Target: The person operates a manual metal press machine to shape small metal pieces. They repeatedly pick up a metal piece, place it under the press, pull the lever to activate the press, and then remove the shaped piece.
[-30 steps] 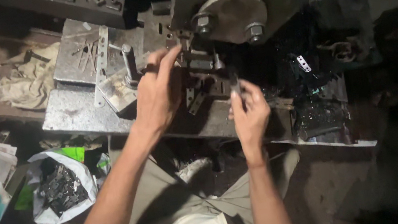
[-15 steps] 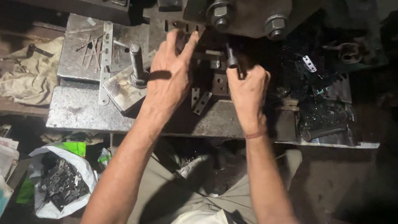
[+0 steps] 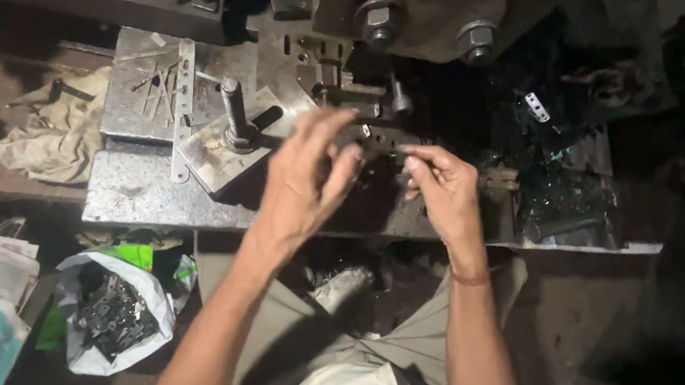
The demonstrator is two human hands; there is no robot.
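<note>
Left hand (image 3: 306, 179) raised over steel plate (image 3: 142, 191), fingers spread, holding nothing. Right hand (image 3: 445, 189) pinched on small metal piece (image 3: 395, 157), just below press die (image 3: 348, 96). Bag of dark parts (image 3: 113, 312) on floor, well apart.

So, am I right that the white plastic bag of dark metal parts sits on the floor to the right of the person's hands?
Not quite: the head view shows the white plastic bag of dark metal parts on the floor to the left of the left hand and right hand, below the steel plate.
</note>
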